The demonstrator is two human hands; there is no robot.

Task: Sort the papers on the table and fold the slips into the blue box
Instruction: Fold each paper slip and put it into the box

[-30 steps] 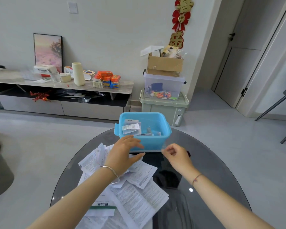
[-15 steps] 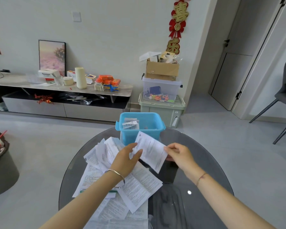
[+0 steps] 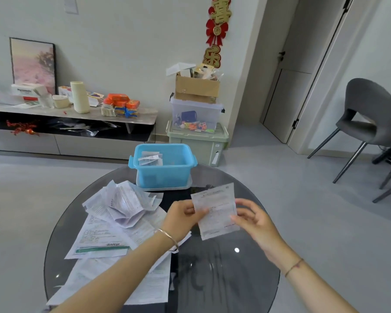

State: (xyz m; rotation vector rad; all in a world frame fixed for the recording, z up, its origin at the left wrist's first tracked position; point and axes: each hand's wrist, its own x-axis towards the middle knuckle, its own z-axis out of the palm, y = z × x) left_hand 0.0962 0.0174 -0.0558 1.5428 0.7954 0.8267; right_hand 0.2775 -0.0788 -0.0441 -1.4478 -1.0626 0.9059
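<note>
I hold one slip (image 3: 217,211) above the table (image 3: 224,279), left hand (image 3: 181,219) and right hand (image 3: 255,220) pinching its side edges with curled fingers (image 3: 237,219), just short of the blue box (image 3: 165,177).

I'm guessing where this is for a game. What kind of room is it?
Most likely a living room at home: a low cabinet along the wall, a red hanging, stacked boxes, and a glass table where the left hand and right hand hold a slip.
</note>
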